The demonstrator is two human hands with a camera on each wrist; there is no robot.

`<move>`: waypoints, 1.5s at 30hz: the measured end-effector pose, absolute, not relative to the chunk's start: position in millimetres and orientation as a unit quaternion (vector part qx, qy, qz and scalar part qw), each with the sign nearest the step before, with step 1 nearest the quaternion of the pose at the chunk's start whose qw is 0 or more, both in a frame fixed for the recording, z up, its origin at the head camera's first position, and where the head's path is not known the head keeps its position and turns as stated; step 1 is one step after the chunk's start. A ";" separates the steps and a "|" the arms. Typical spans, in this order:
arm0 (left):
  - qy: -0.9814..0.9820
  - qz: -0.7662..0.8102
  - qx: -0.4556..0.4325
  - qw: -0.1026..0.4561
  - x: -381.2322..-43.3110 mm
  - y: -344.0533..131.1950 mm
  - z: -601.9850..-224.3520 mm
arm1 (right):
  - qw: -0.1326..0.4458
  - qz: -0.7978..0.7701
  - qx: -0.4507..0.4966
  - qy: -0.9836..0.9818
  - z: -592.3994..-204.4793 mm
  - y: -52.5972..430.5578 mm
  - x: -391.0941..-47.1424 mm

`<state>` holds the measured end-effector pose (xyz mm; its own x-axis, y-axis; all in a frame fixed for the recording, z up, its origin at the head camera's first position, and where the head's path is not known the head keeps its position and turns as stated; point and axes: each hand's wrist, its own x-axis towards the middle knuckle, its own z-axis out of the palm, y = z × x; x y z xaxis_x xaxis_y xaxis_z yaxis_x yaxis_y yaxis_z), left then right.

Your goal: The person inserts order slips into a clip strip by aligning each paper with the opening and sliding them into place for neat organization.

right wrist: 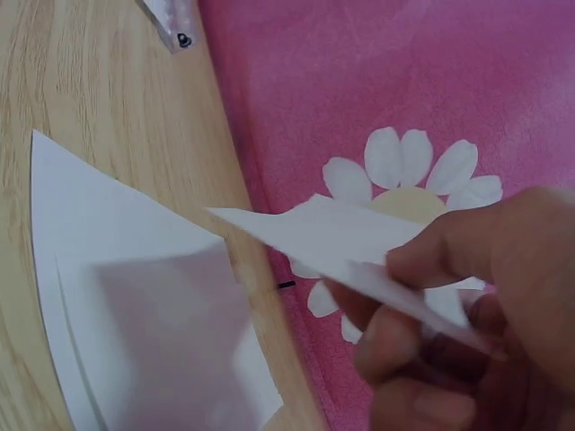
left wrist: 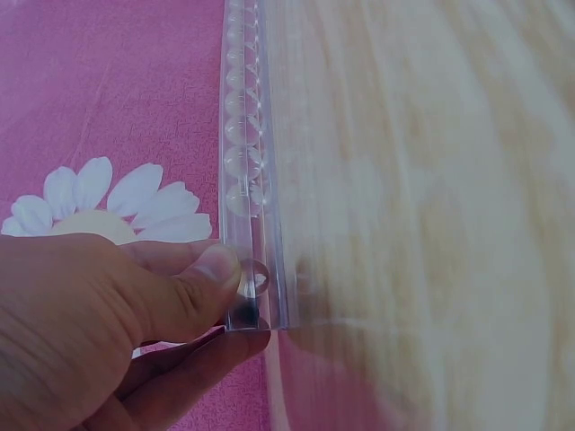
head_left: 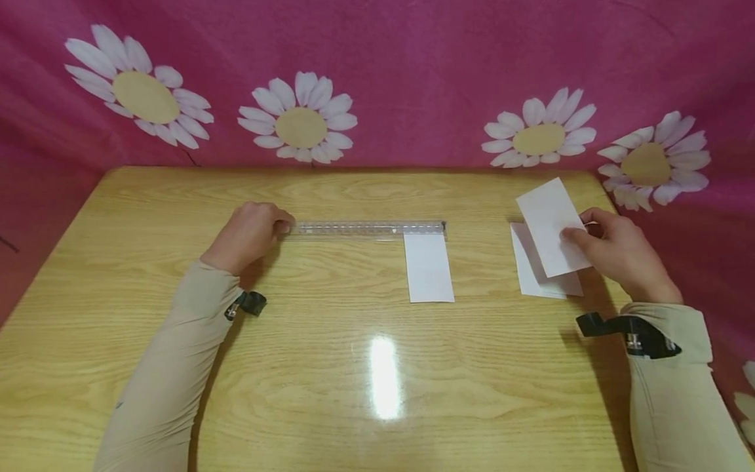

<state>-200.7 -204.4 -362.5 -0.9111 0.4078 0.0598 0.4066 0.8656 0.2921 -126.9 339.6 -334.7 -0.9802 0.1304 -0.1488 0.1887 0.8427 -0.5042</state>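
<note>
My left hand (head_left: 250, 236) pinches the left end of a long clear plastic strip (head_left: 354, 228) between thumb and fingers. In the left wrist view the strip (left wrist: 243, 135) shows a row of round shapes along its length. A white paper piece (head_left: 429, 269) lies on the table, its top edge meeting the strip near the right end. My right hand (head_left: 625, 252) holds another white paper piece (head_left: 551, 226) between thumb and fingers, tilted above the table. Under it lies a small pile of white paper (head_left: 533, 282), partly hidden; the right wrist view shows this paper (right wrist: 135, 224) in shadow.
The wooden table (head_left: 295, 380) carries a bright light reflection near its front middle. Behind it and at its sides hangs a pink cloth (head_left: 413, 59) with big white daisies. Black straps (head_left: 631, 334) with cameras sit on both wrists.
</note>
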 end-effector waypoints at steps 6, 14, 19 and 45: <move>0.965 0.146 0.217 -0.004 -200.2 -203.5 -362.0 | 0.037 -0.286 0.086 0.954 -336.3 337.0 -127.6; 0.964 0.147 0.221 -0.007 -199.0 -204.2 -362.4 | 0.025 -0.290 0.087 0.953 -338.7 332.0 -128.7; 0.965 0.148 0.218 -0.004 -198.8 -204.5 -362.4 | 0.029 -0.301 0.103 0.948 -340.7 327.8 -129.6; 0.965 0.146 0.218 -0.007 -200.7 -203.8 -361.5 | 0.054 -0.366 0.084 0.925 -348.5 313.0 -132.1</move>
<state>-200.7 -203.8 -361.5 -0.9048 0.4185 0.0780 0.4228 0.8621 0.2794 -132.1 313.0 -348.5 -0.9802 0.1152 -0.1610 0.1942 0.7176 -0.6689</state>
